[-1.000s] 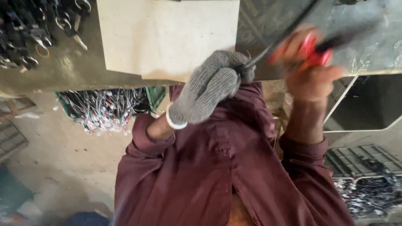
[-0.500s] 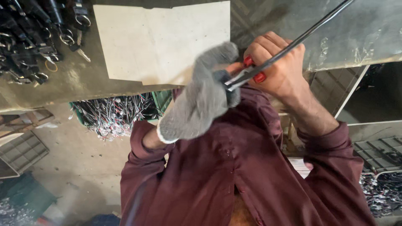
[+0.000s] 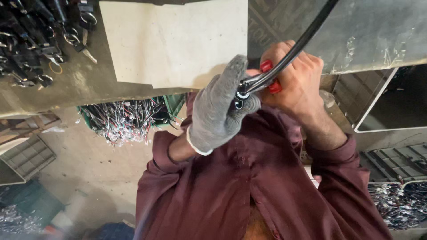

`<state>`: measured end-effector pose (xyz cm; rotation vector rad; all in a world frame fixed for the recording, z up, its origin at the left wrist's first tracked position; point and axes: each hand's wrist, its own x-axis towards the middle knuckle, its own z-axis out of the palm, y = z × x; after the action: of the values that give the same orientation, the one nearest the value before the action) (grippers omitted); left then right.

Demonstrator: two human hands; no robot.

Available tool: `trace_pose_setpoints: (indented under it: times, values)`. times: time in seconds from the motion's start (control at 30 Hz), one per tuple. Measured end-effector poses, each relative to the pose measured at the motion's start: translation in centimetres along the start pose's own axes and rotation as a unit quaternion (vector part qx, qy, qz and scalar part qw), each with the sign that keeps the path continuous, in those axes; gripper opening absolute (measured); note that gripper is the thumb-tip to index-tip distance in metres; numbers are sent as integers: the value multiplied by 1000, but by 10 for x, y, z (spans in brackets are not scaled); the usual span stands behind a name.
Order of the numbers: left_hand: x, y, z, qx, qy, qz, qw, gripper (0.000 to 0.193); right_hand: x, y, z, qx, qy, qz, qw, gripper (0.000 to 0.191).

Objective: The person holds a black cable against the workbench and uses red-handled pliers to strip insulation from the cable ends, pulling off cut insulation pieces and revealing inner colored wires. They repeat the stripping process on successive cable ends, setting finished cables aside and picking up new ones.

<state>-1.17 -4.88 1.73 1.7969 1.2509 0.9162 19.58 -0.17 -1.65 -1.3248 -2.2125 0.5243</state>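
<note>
The gloved left hand (image 3: pixel 220 109) is pinching the black cable (image 3: pixel 284 62) end, steadying it. The bare right hand (image 3: pixel 296 84) is closing its grip on a red-handled tool (image 3: pixel 269 75) beside the surface (image 3: pixel 80 89) edge.

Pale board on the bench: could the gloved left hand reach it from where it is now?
Probably yes. The left hand in its grey glove is right at the near edge of the pale board, with nothing between them. But it is closed on the end of the black cable, so it would have to let go first.
</note>
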Motion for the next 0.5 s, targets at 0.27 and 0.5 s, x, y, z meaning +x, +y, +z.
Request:
trace_pose_setpoints:
  times: [0.27,0.5]
  values:
    - [-6,-3,8,292,50,48,954,63,-15,-13,-9,-92,-47,87,991,30]
    - [4,-6,10,381,67,110,916,61,-25,-17,3,25,-16,85,996,32]
